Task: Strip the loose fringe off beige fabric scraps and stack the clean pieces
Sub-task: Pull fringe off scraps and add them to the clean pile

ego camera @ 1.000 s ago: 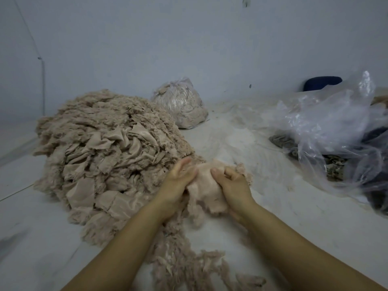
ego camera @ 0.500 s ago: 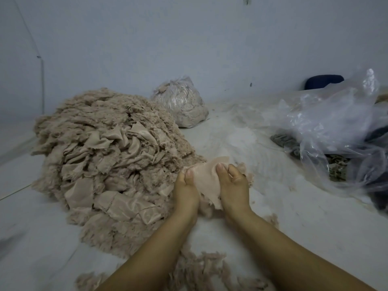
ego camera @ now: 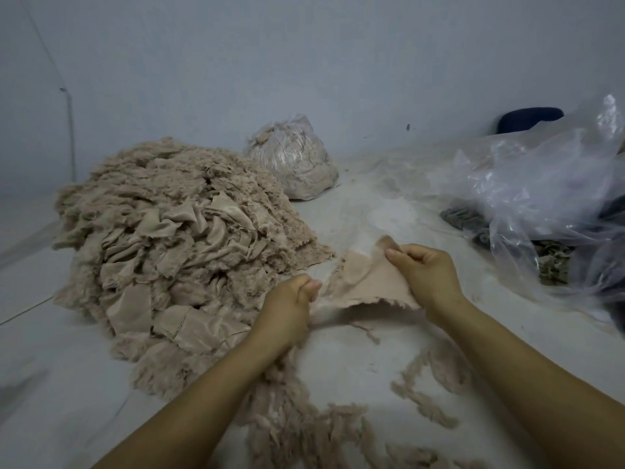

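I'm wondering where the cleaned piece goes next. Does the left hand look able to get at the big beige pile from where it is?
Probably yes. The left hand is beside the pile with nothing between them, but it grips the scrap also held by the right hand, so it must let go first.

Fabric scrap (ego camera: 368, 286): matt beige cloth, frayed edges. Scrap pile (ego camera: 176, 245) at 9 o'clock: faintly sheened. Plastic bag (ego camera: 541, 184) at 3 o'clock: glossy, crinkled.
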{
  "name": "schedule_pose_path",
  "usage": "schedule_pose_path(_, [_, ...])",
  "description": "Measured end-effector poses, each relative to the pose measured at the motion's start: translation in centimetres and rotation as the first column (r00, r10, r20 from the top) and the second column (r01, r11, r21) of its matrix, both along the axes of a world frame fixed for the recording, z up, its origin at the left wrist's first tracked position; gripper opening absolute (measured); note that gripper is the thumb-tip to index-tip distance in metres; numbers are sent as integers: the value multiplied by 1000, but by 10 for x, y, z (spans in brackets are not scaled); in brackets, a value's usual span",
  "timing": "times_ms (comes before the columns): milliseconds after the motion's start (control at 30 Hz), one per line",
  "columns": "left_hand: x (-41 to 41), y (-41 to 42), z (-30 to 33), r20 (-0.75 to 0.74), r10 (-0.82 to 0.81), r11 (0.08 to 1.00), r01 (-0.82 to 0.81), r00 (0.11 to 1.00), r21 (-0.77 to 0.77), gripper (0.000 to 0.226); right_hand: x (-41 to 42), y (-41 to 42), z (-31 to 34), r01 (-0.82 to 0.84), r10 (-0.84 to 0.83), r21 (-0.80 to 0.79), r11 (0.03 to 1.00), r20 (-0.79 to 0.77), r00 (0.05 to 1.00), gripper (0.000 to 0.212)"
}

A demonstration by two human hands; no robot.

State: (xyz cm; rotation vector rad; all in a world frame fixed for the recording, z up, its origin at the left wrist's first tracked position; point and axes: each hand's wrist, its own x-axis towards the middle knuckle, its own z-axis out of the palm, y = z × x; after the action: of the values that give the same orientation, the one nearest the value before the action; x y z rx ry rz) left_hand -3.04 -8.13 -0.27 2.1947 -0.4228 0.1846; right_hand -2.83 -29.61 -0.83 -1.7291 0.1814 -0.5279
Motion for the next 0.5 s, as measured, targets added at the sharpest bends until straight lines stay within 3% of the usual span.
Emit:
schedule_pose_path(133, [2,2,3,-16,-78,982,79,997,174,38,0,-9,3,-83,80,-86,993,-40,996,25])
schedule_pose_path(300, [6,33,3,-52,-85,952,97,995,290,27,-7,-56,14,63,-64,-91,994,-13,998,9])
schedule_pose_path(433, [7,13,8,-27,-197,891,191,980,412,42,-10,-32,26,-281,258,-139,950,-161,953,17])
schedule_pose_path(500, [7,-9,14,-140,-185,959,210,973,193,46,-7,-11,31,-385,356,-128,914,-203,912,15])
